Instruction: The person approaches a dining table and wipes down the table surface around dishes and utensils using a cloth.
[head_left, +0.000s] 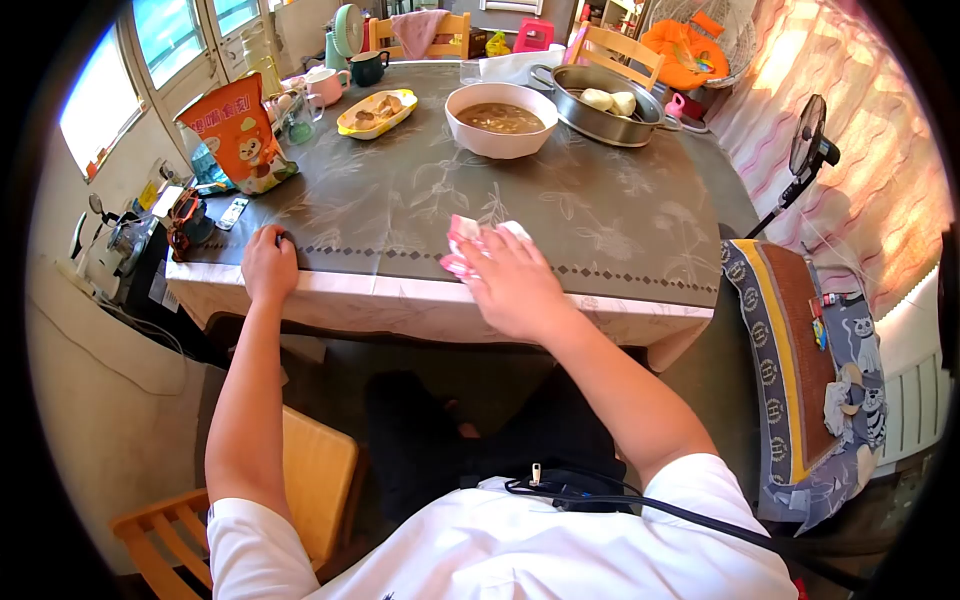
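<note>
The right hand [518, 285] lies flat, fingers extended, over a pink-and-white cloth [460, 243] at the table's [370, 200] near middle. The left hand [270, 265] rests at the near left edge, fingers curled; whether it grips anything cannot be told. A bowl [500, 145] stands beyond.

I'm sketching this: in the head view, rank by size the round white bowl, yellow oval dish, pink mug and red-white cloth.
1. Bowl
2. Dish
3. Mug
Cloth: unranked, partly hidden by the right hand.
</note>
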